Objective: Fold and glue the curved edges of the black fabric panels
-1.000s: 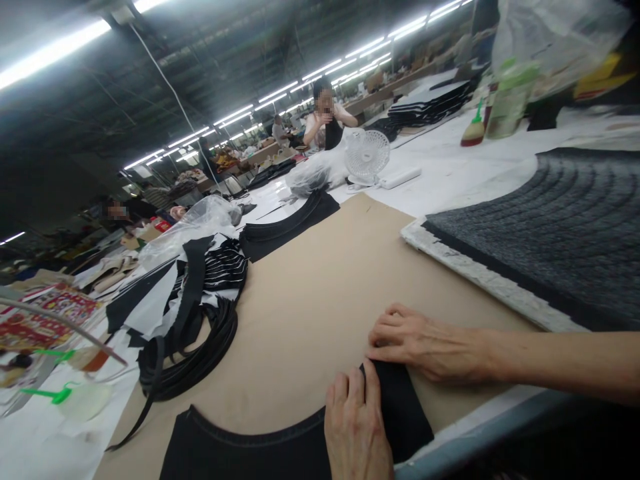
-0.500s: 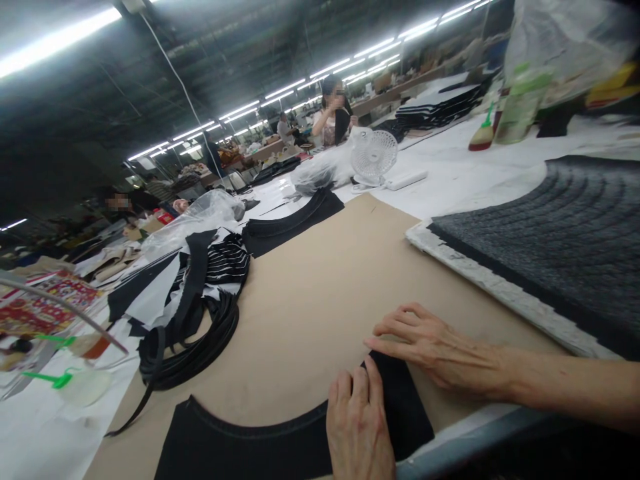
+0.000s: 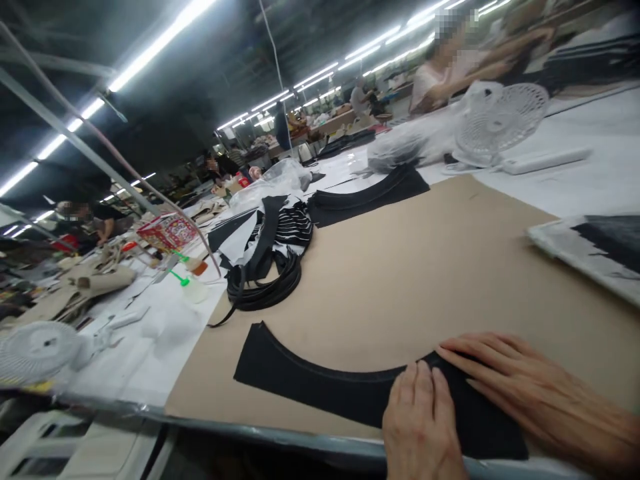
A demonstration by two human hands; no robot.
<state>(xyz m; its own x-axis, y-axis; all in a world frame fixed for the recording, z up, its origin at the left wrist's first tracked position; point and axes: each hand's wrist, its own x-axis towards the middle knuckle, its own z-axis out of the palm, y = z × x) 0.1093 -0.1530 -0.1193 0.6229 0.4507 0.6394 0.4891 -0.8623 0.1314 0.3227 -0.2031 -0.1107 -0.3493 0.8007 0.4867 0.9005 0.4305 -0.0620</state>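
Observation:
A black curved fabric piece (image 3: 320, 390) lies on the beige sheet near the table's front edge, its concave side facing away from me. My left hand (image 3: 423, 420) rests on it right of the middle, fingers extended side by side, with the tips at the curved edge. Beside it, my right hand (image 3: 530, 387) lies flat with fingers stretched over the upper right corner of the piece. Both hands are open and press down; neither is wrapped round anything. What is under the palms is hidden.
Coiled black strips (image 3: 265, 287) and another curved black piece (image 3: 370, 197) lie farther back on the beige sheet (image 3: 400, 287). A white-edged board (image 3: 580, 250) is at the right. White fans (image 3: 503, 120) stand around, with glue bottles (image 3: 193, 288) at left. A co-worker (image 3: 445, 73) sits across.
The view has swung left and down, so everything sits farther right. My right hand has slid further onto the fabric corner; my left hand stays at the curved edge.

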